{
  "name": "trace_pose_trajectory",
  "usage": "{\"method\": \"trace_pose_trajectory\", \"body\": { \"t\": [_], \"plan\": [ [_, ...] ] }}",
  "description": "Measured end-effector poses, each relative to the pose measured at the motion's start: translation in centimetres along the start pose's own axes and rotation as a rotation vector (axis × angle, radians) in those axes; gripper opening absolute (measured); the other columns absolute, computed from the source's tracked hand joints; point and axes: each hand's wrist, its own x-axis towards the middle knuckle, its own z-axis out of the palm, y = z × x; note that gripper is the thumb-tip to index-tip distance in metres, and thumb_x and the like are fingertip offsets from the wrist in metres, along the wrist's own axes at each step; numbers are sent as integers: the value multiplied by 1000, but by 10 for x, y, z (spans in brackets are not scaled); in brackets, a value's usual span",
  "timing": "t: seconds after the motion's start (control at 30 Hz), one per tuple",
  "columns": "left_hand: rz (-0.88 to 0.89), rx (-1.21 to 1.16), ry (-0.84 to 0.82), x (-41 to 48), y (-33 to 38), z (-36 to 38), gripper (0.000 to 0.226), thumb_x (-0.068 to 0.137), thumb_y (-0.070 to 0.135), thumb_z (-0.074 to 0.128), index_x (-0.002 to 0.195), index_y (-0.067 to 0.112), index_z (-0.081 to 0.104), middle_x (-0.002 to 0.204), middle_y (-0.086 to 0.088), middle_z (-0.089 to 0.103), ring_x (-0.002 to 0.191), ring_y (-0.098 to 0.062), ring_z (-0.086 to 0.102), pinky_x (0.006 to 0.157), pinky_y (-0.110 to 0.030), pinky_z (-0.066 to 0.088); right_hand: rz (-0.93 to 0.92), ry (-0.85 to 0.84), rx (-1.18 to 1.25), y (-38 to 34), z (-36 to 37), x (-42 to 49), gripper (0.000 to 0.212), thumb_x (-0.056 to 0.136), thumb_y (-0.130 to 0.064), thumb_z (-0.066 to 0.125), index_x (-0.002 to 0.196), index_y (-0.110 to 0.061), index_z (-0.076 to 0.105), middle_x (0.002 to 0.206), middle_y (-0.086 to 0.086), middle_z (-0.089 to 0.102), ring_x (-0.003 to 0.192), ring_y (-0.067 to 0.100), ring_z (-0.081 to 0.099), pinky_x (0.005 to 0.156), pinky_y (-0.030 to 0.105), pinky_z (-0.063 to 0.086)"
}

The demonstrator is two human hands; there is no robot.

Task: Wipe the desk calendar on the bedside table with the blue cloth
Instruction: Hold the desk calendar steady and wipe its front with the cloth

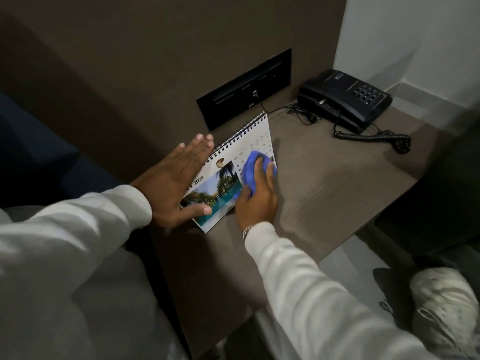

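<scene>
**Two hands on the calendar, cloth pressed to its date grid**

From where I stand, the left hand (172, 183) comes in from a pale ribbed sleeve (104, 216), palm flat and fingers spread straight, laid against the left edge of the desk calendar (241, 154). Its thumb reaches over the lower corner of the glossy photo page; nothing is pinched, the hand simply braces open against the card.

The calendar stands tilted on the bedside table (324, 183), near the back wall. It is a white card tent bound along the top by a black wire spiral, with a printed picture of palms and a pool on the left half and a grid of dates on the right.

The right hand (257, 198) arrives from another pale sleeve, a metal bracelet (247, 232) showing at the wrist. Its fingers curl down over the blue cloth (250, 167), a soft bunched wad, gripping it and pressing it against the date grid at the calendar's right side.

The tabletop is matte brown with a faint grain. Further right, well apart from the calendar, sits a black plastic telephone (345, 100) with a keypad, its coiled cord (376, 139) lying on the surface.
</scene>
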Motion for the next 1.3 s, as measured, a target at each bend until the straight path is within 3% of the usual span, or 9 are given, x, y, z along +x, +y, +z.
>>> {"method": "trace_pose_trajectory", "body": {
  "t": [0.13, 0.2, 0.3, 0.43, 0.57, 0.7, 0.93, 1.17, 1.3],
  "plan": [
    [21, -12, 41, 0, -1, 5, 110, 78, 71, 46, 153, 7, -3, 164, -11, -1, 152, -23, -4, 123, -41, 8, -98, -76, 27, 2, 6, -29, 64, 92, -3, 51, 147, -28, 31, 160, 2, 22, 140, 15, 27, 90, -13, 15],
    [26, -1, 54, -1, -2, 6, 109, 78, 71, 45, 153, 6, -2, 164, -13, 2, 152, -24, -3, 123, -43, 9, -153, -72, 61, -6, 7, -31, 63, 92, -5, 50, 147, -29, 32, 161, 4, 21, 136, 2, 16, 78, -19, 9],
    [37, 12, 53, 0, -3, 6, 110, 78, 72, 45, 152, 5, -2, 164, -13, 2, 152, -23, -3, 123, -41, 8, -244, 5, 64, -11, 7, -23, 61, 91, -5, 49, 145, -29, 36, 160, 4, 22, 134, 6, 22, 85, -12, 22],
    [26, 21, 41, 0, -1, 4, 111, 78, 73, 43, 153, 7, -4, 164, -10, -2, 152, -20, -7, 123, -36, 3, -177, 17, 10, -1, 10, -27, 60, 91, -3, 51, 144, -27, 39, 160, 2, 23, 137, 18, 37, 97, 15, 38],
    [27, 17, 31, 0, -1, 3, 110, 78, 72, 44, 153, 6, -4, 164, -11, -3, 152, -21, -7, 123, -37, 4, -285, -61, 35, 9, 16, -55, 65, 87, -3, 50, 145, -30, 35, 160, -2, 23, 145, 18, 25, 107, 18, 31],
    [36, 49, 31, 0, -2, 5, 110, 80, 74, 40, 152, 4, -3, 164, -12, -5, 152, -21, -8, 124, -37, 5, -404, 11, 64, -2, 23, -41, 67, 88, -4, 48, 147, -27, 28, 160, 0, 22, 149, 19, 14, 116, 30, 27],
    [28, 67, 0, 2, -3, 3, 111, 79, 74, 40, 152, 4, -7, 164, -11, -7, 151, -20, -11, 124, -35, 1, -308, -59, -69, 17, 21, -37, 68, 90, -1, 50, 148, -24, 26, 162, 1, 14, 149, 26, 7, 115, 39, 26],
    [44, 72, 24, 2, -3, 4, 111, 80, 71, 45, 152, 3, -5, 164, -11, -5, 152, -19, -9, 122, -26, -4, -462, -14, -65, 6, 19, -17, 69, 85, 2, 48, 147, -25, 32, 161, 9, 18, 148, 34, 11, 112, 39, 18],
    [28, 70, 18, 2, -3, 1, 113, 78, 74, 44, 152, 5, -6, 164, -10, -6, 151, -17, -12, 122, -24, -7, -306, 39, -89, 15, 13, 3, 68, 87, 2, 48, 147, -27, 32, 161, 5, 17, 148, 31, 16, 112, 47, 37]
  ]
}}
